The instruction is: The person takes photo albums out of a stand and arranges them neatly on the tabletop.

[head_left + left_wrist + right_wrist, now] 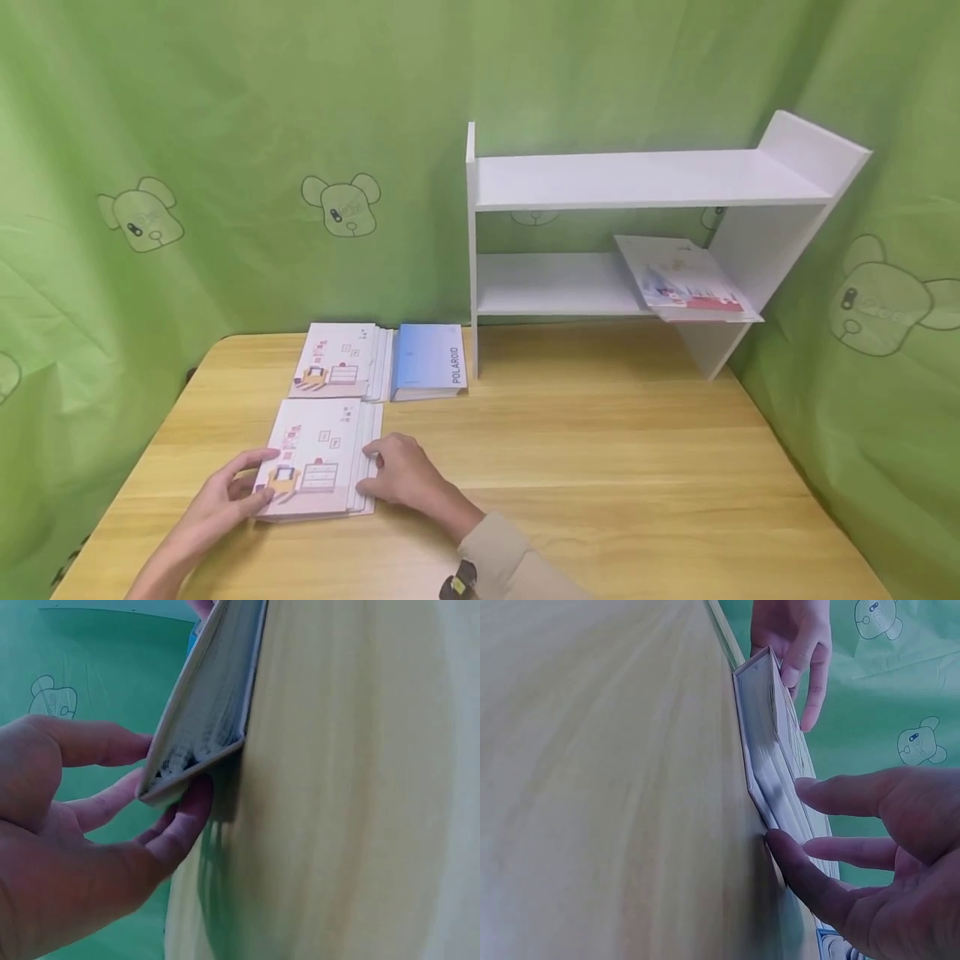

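Note:
A white hardcover book (315, 454) with a drawn room on its cover lies at the left front of the table. Its thick page block (769, 742) shows in the right wrist view. My left hand (228, 496) grips its left spine edge, with the thumb and fingers on opposite sides of the corner in the left wrist view. At the opposite edge, my right hand (408, 475) holds the stepped covers and pages between thumb and fingers. Directly behind lies a matching white book (333, 362), beside a blue album (431, 358) marked POLAROID.
A white two-tier shelf (615, 179) stands at the back right of the wooden table (600, 467). On its lower board a pale illustrated book (686, 275) leans at a slant, jutting past the front edge. Green curtains (247, 108) enclose the table behind and at both sides.

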Tool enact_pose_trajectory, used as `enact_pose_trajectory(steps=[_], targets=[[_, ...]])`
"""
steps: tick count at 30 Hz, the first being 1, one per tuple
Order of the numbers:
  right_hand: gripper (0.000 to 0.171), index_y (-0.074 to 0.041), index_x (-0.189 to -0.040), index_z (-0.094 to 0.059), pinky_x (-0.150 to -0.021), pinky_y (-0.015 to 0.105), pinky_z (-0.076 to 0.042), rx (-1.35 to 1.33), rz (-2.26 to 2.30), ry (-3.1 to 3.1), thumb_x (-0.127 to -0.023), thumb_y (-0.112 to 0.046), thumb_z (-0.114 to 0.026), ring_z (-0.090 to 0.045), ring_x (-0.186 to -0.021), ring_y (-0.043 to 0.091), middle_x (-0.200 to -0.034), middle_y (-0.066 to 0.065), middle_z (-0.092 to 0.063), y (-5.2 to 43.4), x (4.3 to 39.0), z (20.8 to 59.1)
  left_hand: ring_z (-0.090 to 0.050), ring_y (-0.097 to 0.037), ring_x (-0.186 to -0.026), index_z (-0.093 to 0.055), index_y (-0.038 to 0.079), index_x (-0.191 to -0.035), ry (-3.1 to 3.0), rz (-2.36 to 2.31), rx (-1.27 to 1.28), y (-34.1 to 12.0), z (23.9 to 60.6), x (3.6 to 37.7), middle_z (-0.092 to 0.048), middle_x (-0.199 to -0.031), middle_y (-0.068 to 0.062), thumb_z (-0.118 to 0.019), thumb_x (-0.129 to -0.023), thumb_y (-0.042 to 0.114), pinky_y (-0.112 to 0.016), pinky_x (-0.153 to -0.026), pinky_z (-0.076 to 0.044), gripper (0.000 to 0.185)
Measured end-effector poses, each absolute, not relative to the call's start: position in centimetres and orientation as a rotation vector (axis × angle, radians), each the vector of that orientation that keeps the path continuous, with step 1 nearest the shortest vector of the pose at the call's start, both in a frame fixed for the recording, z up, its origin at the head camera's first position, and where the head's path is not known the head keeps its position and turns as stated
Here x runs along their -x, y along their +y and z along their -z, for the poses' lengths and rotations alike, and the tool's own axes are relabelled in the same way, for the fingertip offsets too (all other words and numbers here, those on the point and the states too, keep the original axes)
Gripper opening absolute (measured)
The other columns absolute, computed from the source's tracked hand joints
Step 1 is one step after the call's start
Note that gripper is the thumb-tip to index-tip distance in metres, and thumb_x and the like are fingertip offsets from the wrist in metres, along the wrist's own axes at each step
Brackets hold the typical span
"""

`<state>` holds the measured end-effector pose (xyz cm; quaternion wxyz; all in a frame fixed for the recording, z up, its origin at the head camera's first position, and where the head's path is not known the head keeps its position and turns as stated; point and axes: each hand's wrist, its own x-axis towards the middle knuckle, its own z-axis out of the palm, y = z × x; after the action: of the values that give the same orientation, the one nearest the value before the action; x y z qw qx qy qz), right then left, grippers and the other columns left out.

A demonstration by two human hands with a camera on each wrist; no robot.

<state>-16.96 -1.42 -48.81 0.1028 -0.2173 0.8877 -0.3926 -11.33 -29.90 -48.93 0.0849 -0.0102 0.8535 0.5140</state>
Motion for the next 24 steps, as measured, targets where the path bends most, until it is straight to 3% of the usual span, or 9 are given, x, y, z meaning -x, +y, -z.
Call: enact_pose_trajectory(steps=[2, 5, 8, 13, 18, 24], targets=[[0.052, 0.001, -0.126, -0.070, -0.058, 0.019, -0.042, 0.630, 1.171, 2.608, -0.078, -0.014, -0.087, -0.047, -0.070, 0.008, -0.081, 0.000, -0.056, -1.4, 16.9, 48.8, -0.051, -0.053, -0.128, -0.047, 0.000, -0.147, 2.586, -1.506, 0.030, -29.8, 48.8, 11.4, -0.041, -0.150, -0.036, -0.072, -0.092, 0.004, -0.037, -0.094, -0.053, 0.061], [0.053, 0.000, -0.127, -0.069, -0.064, 0.019, -0.046, 0.623, 1.191, 2.591, -0.079, -0.015, -0.086, -0.049, -0.075, 0.008, -0.089, 0.002, -0.058, -1.2, 16.7, 48.9, -0.050, -0.055, -0.128, -0.050, -0.001, -0.144, 2.657, -1.459, 0.038, -29.6, 48.6, 11.5, -0.042, -0.149, -0.035, -0.074, -0.090, 0.004, -0.039, -0.091, -0.056, 0.059], [0.052, -0.002, -0.127, -0.069, -0.069, 0.019, -0.049, 0.616, 1.219, 2.558, -0.080, -0.015, -0.086, -0.053, -0.077, 0.007, -0.094, 0.002, -0.061, -0.9, 16.7, 49.0, -0.054, -0.052, -0.123, -0.052, -0.002, -0.143, 2.710, -1.437, 0.037, -29.4, 48.3, 11.5, -0.046, -0.145, -0.034, -0.076, -0.089, 0.005, -0.033, -0.085, -0.057, 0.059], [0.048, -0.006, -0.128, -0.067, -0.072, 0.019, -0.052, 0.633, 1.263, 2.526, -0.084, -0.015, -0.082, -0.059, -0.081, 0.008, -0.097, 0.002, -0.063, -0.3, 16.8, 49.0, -0.063, -0.033, -0.110, -0.056, -0.002, -0.138, 2.802, -1.420, -0.010, -29.4, 47.5, 11.4, -0.053, -0.139, -0.030, -0.074, -0.090, 0.002, -0.030, -0.079, -0.056, 0.052], [0.049, -0.010, -0.134, -0.064, -0.077, 0.018, -0.054, 0.676, 1.362, 2.497, -0.088, -0.015, -0.079, -0.063, -0.085, 0.007, -0.102, 0.004, -0.065, 0.5, 17.0, 48.5, -0.061, -0.007, -0.097, -0.059, -0.003, -0.134, 2.840, -1.477, -0.079, -29.1, 46.5, 11.6, -0.059, -0.130, -0.027, -0.070, -0.093, 0.000, -0.026, -0.075, -0.057, 0.043], [0.045, -0.008, -0.134, -0.063, -0.082, 0.024, -0.058, 0.730, 1.470, 2.468, -0.091, -0.012, -0.075, -0.067, -0.096, 0.016, -0.110, 0.011, -0.068, 1.8, 17.1, 47.4, -0.062, -0.006, -0.102, -0.059, -0.001, -0.135, 2.843, -1.522, -0.150, -28.1, 45.9, 12.0, -0.061, -0.131, -0.025, -0.068, -0.098, 0.006, -0.021, -0.083, -0.056, 0.039]])
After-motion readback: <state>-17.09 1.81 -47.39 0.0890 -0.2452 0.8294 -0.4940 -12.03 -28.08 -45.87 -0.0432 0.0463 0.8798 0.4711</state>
